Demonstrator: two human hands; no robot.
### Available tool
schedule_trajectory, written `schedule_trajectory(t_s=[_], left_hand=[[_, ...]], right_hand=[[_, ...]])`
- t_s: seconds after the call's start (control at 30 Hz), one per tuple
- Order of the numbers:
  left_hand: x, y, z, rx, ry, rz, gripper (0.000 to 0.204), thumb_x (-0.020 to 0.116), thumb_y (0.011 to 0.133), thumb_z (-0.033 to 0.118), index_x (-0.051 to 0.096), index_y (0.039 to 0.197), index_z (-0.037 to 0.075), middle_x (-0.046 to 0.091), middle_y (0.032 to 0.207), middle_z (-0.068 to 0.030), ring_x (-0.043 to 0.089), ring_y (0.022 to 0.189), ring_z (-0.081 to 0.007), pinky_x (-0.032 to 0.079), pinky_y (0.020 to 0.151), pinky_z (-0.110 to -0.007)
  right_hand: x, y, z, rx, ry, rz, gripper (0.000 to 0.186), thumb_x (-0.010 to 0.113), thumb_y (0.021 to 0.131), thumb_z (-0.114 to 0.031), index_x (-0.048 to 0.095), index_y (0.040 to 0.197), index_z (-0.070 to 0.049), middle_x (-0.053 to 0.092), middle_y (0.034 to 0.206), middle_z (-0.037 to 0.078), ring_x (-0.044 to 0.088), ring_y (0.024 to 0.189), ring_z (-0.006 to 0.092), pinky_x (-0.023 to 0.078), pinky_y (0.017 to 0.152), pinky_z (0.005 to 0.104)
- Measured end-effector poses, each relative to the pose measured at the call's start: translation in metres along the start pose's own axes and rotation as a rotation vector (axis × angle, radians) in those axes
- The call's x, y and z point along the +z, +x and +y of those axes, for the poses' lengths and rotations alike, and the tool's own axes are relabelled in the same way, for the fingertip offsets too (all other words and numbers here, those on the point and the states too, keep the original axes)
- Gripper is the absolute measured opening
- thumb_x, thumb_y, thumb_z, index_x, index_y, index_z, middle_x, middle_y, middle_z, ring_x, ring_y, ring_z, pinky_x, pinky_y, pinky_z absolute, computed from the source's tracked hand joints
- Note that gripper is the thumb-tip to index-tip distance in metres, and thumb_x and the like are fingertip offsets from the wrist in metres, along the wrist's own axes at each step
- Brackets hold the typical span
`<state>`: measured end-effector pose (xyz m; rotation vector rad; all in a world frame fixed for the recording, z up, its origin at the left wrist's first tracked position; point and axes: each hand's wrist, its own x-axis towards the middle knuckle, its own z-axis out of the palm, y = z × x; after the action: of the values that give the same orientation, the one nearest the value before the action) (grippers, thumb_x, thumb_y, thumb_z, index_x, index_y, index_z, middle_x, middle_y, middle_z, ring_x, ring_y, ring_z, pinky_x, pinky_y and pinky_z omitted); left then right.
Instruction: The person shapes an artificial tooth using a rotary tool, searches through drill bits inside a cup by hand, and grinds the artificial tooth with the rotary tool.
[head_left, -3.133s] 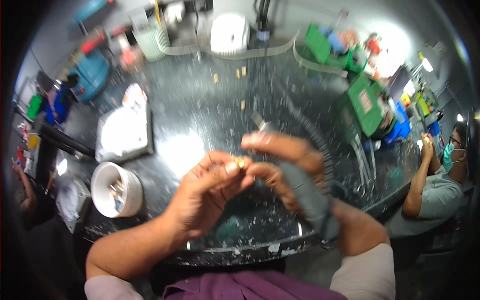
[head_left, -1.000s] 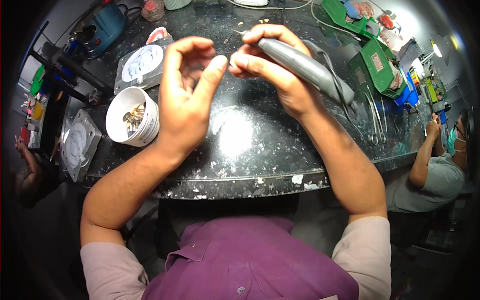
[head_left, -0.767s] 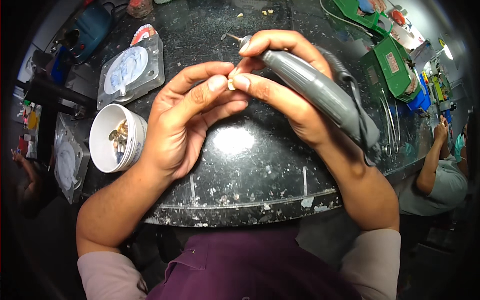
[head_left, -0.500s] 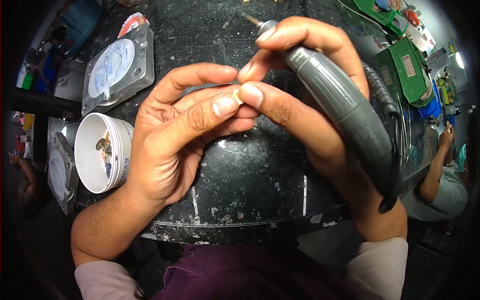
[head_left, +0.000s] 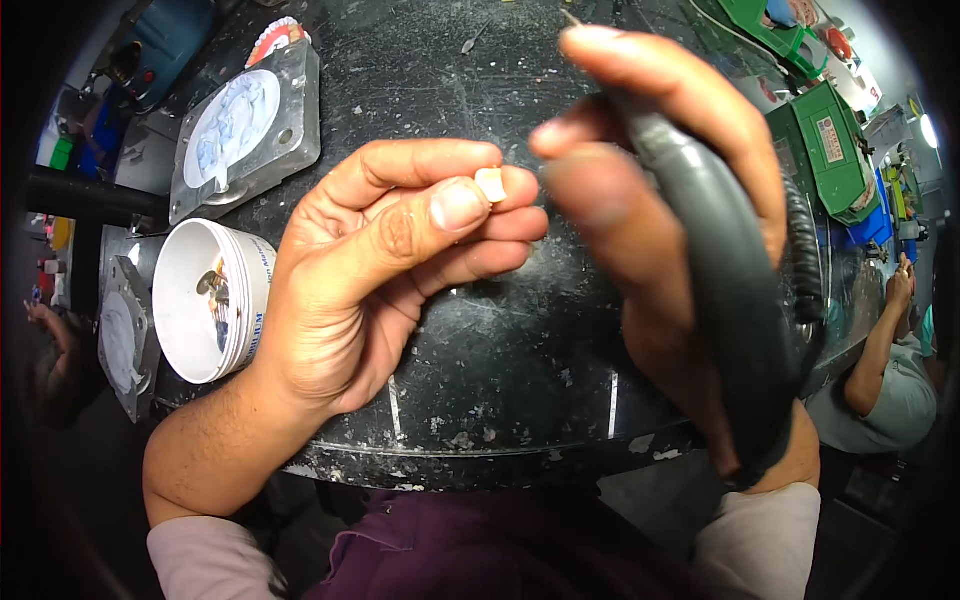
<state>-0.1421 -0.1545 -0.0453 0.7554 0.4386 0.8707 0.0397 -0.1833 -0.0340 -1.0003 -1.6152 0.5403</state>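
Right hand (head_left: 655, 255), fingers wrapping the rotary handpiece (head_left: 730, 290), has parted rightward from the artificial tooth (head_left: 491, 184); left hand (head_left: 355, 270) alone pinches it.

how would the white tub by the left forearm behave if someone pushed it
The white tub looks like thin-walled plastic, so it would probably be light and flex slightly. Its round wall suggests it might roll if knocked onto its side. The small metallic-looking pieces inside seem loose, so they'd likely shift or rattle.

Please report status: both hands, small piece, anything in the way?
Left hand pinching small off-white piece. Right hand, blurred, holding dark handpiece, apart from piece. No object seen between the hands.
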Motion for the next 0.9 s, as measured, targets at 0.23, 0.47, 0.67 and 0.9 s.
schedule_trajectory(t_s=[0.23, 0.47, 0.67, 0.9], left_hand=[[-0.004, -0.004, 0.004, -0.016, -0.13, -0.006, 0.03, 0.052, 0.091, 0.01, 0.049, 0.121, 0.005, 0.062, 0.105, -0.0079, 0.058, 0.105, -0.0192, 0.046, 0.095, -0.036], [-0.01, -0.001, 0.007, -0.048, -0.219, -0.115, 0.028, 0.053, 0.09, 0.009, 0.054, 0.118, 0.006, 0.063, 0.109, -0.007, 0.058, 0.104, -0.0172, 0.046, 0.094, -0.035], [-0.012, -0.004, 0.004, -0.042, -0.202, -0.066, 0.027, 0.054, 0.089, 0.008, 0.055, 0.116, 0.006, 0.063, 0.109, -0.0074, 0.057, 0.106, -0.0191, 0.045, 0.094, -0.037], [-0.011, -0.005, 0.002, -0.024, -0.201, -0.063, 0.025, 0.054, 0.089, 0.005, 0.055, 0.114, 0.006, 0.061, 0.11, -0.0077, 0.057, 0.105, -0.0199, 0.044, 0.095, -0.038]], right_hand=[[0.006, -0.011, -0.01, -0.085, -0.026, 0.061, 0.055, 0.063, 0.085, -0.035, 0.042, 0.118, 0.004, 0.06, 0.106, 0.021, 0.061, 0.089, 0.0196, 0.05, 0.08, 0.0293], [0.007, -0.004, -0.003, -0.355, -0.113, -0.08, 0.037, 0.06, 0.087, -0.019, 0.042, 0.105, 0.008, 0.059, 0.1, 0.029, 0.063, 0.095, 0.03, 0.052, 0.084, 0.0341], [0.006, -0.004, -0.001, -0.365, -0.109, -0.123, 0.035, 0.061, 0.086, -0.016, 0.044, 0.103, 0.008, 0.06, 0.094, 0.024, 0.063, 0.093, 0.0303, 0.053, 0.084, 0.0363], [0.009, -0.005, -0.002, -0.373, -0.081, -0.095, 0.033, 0.061, 0.085, -0.014, 0.046, 0.102, 0.009, 0.06, 0.09, 0.022, 0.064, 0.092, 0.0305, 0.053, 0.084, 0.0369]])
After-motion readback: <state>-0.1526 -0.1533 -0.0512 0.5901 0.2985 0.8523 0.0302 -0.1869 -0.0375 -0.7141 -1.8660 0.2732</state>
